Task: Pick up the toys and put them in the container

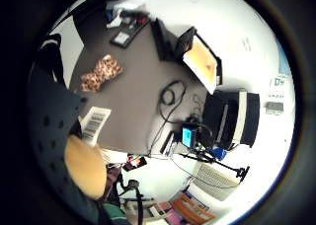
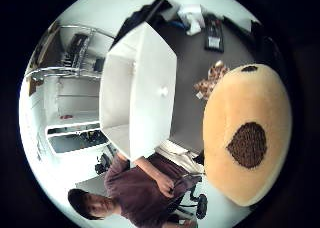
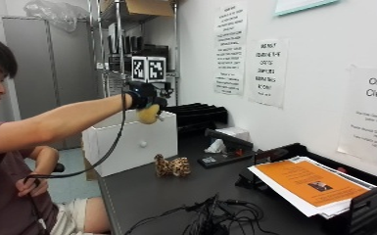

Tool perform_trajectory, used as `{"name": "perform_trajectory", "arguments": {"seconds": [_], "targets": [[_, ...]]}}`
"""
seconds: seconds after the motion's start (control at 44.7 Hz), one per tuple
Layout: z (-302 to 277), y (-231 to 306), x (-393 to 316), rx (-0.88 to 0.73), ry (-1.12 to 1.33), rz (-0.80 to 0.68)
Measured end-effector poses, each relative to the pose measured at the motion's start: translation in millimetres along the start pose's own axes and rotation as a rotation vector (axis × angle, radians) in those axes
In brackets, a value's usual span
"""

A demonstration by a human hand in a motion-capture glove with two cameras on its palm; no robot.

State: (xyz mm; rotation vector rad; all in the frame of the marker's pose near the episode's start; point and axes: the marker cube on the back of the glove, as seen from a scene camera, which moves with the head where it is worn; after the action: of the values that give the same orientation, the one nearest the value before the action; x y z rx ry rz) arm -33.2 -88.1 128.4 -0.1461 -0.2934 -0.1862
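One tan plush toy (image 3: pixel 148 114) was clutched in the gloved right hand (image 3: pixel 140 96), raised above the white container's (image 3: pixel 130 144) rim; the spotted toy (image 3: pixel 172 166) lay at five o'clock below.

Tan spotted plush toy (image 2: pixel 247 138) close, white container (image 2: pixel 145 88) beyond

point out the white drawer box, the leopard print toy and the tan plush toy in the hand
white drawer box (image 3: pixel 138 146), outside view, on its front panel near the knob.
leopard print toy (image 3: pixel 172 166), outside view, on the middle of its body.
tan plush toy (image 3: pixel 148 114), outside view, on the part showing below the gloved fingers.
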Motion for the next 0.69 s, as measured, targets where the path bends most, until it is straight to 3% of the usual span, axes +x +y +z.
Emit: {"name": "perform_trajectory", "arguments": {"seconds": [0.246, 0.694], "targets": [[-69, -9, -49, 0.064, 0.106, -0.031], [-76, -46, -278, 0.046, 0.072, -0.401]]}}
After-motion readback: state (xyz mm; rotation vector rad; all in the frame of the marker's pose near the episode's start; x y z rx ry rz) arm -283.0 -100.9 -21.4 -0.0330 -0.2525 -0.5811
